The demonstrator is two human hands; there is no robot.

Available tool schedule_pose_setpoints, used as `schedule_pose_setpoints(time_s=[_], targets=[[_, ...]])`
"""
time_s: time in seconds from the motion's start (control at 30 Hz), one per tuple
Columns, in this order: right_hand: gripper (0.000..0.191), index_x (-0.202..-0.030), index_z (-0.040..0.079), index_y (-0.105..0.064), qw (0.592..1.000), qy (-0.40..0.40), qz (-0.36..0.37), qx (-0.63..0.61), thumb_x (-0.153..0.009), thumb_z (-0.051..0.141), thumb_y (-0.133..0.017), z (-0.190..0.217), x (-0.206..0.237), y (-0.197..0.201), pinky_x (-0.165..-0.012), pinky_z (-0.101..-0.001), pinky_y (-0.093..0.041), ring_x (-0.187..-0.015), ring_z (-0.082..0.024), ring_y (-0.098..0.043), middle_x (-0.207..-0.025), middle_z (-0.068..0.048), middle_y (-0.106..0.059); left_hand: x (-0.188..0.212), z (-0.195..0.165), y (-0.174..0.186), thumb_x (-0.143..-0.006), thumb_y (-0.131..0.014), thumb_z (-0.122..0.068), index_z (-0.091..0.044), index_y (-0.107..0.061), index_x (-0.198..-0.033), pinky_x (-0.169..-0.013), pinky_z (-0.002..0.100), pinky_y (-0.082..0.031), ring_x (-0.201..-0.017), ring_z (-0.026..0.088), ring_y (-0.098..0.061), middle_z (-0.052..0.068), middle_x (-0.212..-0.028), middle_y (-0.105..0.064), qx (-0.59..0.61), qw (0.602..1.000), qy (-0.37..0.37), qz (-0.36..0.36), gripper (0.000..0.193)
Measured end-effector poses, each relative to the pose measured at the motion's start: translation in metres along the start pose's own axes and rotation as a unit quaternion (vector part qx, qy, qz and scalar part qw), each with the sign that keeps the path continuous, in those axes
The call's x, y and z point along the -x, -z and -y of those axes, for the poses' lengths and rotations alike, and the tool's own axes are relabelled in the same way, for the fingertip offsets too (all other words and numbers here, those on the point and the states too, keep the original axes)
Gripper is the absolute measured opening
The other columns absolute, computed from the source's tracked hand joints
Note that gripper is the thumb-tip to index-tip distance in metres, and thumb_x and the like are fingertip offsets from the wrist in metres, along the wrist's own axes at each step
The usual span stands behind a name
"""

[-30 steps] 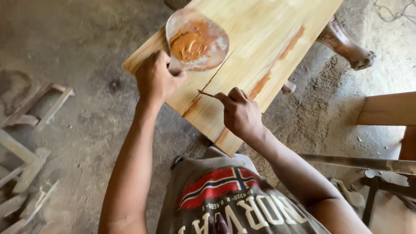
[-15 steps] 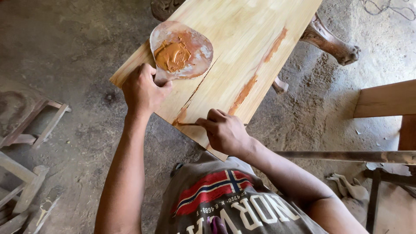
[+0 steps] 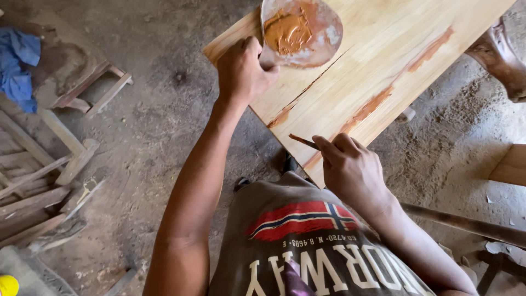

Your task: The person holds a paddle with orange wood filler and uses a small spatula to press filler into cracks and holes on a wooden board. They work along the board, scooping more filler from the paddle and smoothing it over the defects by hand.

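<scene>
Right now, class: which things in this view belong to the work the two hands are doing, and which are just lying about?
In use:
- left hand gripping the bowl of brown paste
- right hand holding a thin stick
- pale wooden board with paste-filled cracks

Lying about:
- blue cloth
- wooden frame pieces on the dirt floor
- yellow object, bottom corner

Pale yellow wooden board (image 3: 378,71) with reddish-brown filler streaks; bowl (image 3: 302,32) holds orange-brown paste (whitish smears inside); blue cloth (image 3: 19,66); grey shirt (image 3: 307,246) with red-white-blue flag print.
</scene>
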State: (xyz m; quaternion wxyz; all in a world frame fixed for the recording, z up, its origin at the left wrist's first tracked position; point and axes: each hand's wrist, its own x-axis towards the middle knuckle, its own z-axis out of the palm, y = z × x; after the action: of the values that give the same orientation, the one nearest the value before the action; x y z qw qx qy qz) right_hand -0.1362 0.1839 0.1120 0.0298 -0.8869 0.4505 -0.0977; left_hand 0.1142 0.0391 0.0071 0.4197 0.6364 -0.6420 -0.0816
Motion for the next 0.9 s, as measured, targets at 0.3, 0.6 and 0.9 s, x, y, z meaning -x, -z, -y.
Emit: schedule_pose_setpoints(time_s=[0.3,0.6,0.9], targets=[[0.036,-0.125,0.008,-0.071,0.998,-0.009,0.03,0.054,-0.09,0.008,-0.063,0.016,-0.011,0.006,-0.057,-0.0389,-0.057,-0.077,-0.026,-0.07,-0.087,-0.011,-0.065,0.002,0.004,-0.006,-0.07,-0.091,-0.029,-0.005,-0.06,-0.089,-0.072,0.047,-0.054,-0.08,0.034,-0.069,0.014,-0.086,-0.069,0.011,0.999,-0.028,-0.043,0.044],[0.036,-0.128,0.006,-0.073,0.999,0.037,-0.004,0.003,-0.094,-0.003,-0.061,0.011,-0.019,-0.023,-0.041,-0.0299,-0.048,-0.06,-0.017,-0.059,-0.083,-0.009,-0.061,0.003,0.001,0.0,-0.069,-0.093,-0.027,-0.005,-0.06,-0.088,-0.071,0.046,-0.055,-0.08,0.033,-0.07,0.014,-0.085,-0.07,0.007,0.998,-0.033,-0.048,0.043],[0.039,-0.126,0.012,-0.072,0.998,-0.02,-0.062,-0.015,-0.088,0.004,-0.065,-0.015,-0.023,-0.05,-0.056,-0.0447,-0.055,-0.068,-0.032,-0.064,-0.089,-0.012,-0.06,0.002,0.0,-0.003,-0.074,-0.087,-0.022,-0.006,-0.064,-0.088,-0.069,0.044,-0.057,-0.078,0.031,-0.071,0.013,-0.086,-0.072,0.031,0.998,-0.04,-0.047,0.031]])
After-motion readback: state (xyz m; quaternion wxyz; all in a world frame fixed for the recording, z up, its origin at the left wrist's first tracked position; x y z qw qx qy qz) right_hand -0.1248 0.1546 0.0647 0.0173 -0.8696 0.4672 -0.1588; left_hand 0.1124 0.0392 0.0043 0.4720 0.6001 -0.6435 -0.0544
